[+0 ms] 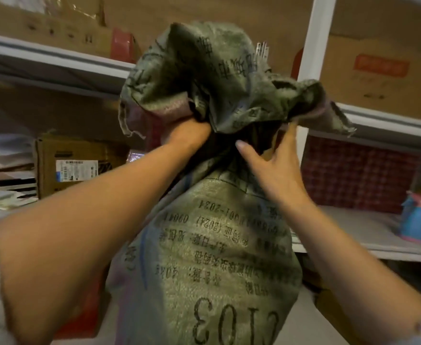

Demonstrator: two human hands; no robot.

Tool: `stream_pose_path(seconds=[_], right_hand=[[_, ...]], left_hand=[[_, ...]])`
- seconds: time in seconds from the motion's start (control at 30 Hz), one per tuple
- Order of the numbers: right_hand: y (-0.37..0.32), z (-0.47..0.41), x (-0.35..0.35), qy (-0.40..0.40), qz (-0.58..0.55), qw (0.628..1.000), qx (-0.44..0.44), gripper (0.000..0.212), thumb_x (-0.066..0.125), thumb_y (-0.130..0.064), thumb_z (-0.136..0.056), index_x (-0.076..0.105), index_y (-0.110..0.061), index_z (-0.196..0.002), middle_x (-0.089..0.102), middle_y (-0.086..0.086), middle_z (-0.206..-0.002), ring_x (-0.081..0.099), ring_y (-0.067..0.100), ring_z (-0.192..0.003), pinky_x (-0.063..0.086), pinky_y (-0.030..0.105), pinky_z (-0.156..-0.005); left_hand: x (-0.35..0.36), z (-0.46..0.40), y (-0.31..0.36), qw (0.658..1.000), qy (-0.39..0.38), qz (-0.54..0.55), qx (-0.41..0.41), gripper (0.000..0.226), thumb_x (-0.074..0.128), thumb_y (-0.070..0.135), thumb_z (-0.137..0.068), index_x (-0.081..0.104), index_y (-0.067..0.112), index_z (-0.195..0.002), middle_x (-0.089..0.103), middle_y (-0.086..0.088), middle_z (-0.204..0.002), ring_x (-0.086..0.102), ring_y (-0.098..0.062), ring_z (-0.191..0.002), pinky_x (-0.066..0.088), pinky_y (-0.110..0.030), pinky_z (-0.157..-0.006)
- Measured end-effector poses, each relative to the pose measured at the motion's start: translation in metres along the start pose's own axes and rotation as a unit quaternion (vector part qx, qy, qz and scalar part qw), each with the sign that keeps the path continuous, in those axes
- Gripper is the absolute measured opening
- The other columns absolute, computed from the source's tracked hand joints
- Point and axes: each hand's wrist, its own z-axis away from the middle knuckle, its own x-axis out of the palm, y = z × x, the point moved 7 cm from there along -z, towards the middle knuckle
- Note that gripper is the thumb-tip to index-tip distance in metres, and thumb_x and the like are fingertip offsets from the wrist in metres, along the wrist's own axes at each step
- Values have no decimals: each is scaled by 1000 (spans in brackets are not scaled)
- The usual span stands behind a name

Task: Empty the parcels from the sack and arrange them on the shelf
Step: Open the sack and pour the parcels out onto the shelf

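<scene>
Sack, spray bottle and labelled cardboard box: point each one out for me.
sack (212, 245): head view, printed front of its body.
spray bottle (413, 224): head view, blue body, right shelf.
labelled cardboard box (76, 170): head view, white label.

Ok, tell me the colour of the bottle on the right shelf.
The bottle is blue with a pink top, seen in the head view.

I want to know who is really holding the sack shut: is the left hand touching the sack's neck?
Touching. The head view shows the left hand buried in the gathered neck of the sack, cloth folding over its fingers.
</scene>
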Motion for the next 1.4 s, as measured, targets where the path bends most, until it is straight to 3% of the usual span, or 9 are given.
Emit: stream_pose_path(seconds=[0.07,0.17,0.33,0.6,0.8,1.03,1.17,1.3,1.4], right_hand=[[-37,24,-12,100,84,984,-123,115,73,-53,-74,-6,-25,-153,-13,5,-161,-7,8,-145,13,-6,-102],[-68,-3,-1,73,172,968,-170,95,62,-62,-79,6,-37,-152,-18,6,-160,-10,29,-148,21,33,-115],[-18,-63,40,-65,270,959,-51,31,47,-44,-95,66,-35,-118,37,6,-151,36,32,-137,38,44,-107],[34,-43,53,-67,261,963,19,28,46,-38,-94,63,-32,-115,63,5,-120,58,33,-110,52,44,-86],[7,-14,38,-290,-24,957,16,58,49,-38,-96,26,-30,-149,32,-4,-153,29,4,-136,27,25,-111],[40,39,46,-372,439,812,-100,143,80,-65,-54,-35,-48,-137,-32,0,-155,-15,25,-147,9,64,-113],[27,29,55,-214,489,821,-200,111,69,-34,-82,-21,-39,-147,14,10,-158,35,34,-135,42,48,-96],[5,-1,57,-166,498,823,-217,45,49,-22,-92,45,-28,-136,59,6,-123,54,31,-113,45,38,-78],[-26,-28,47,-126,452,860,-203,29,50,-15,-90,64,-25,-113,66,12,-112,60,35,-106,48,38,-76]], left_hand=[[0,-5,5,999,-18,-43,-21,44,31,27,-102,39,9,-142,40,-15,-148,38,-29,-136,31,-32,-107],[16,-4,14,994,-101,-39,27,43,52,26,-95,49,12,-136,53,-8,-136,47,-21,-129,37,-24,-98],[19,19,2,987,-157,-22,33,52,72,35,-81,57,15,-127,61,3,-120,53,-9,-104,41,-20,-89],[-43,72,12,880,335,-214,259,85,67,59,-69,32,19,-135,25,-10,-143,28,-28,-133,27,-45,-112],[17,38,5,857,-61,-423,290,120,53,86,-59,-16,40,-147,-23,-7,-158,-22,-38,-143,3,-63,-115],[47,25,-13,824,-121,-498,239,86,65,50,-78,21,23,-147,32,-13,-145,31,-34,-135,36,-49,-108],[47,26,-10,877,-177,-389,221,56,56,45,-88,44,20,-136,48,-11,-127,50,-30,-114,44,-36,-95],[46,36,-24,913,-313,-248,88,81,55,60,-84,19,27,-149,29,-9,-144,35,-30,-134,32,-37,-113],[30,32,-22,924,-188,-298,147,100,69,61,-71,17,20,-145,32,-11,-140,46,-32,-124,44,-42,-103]])
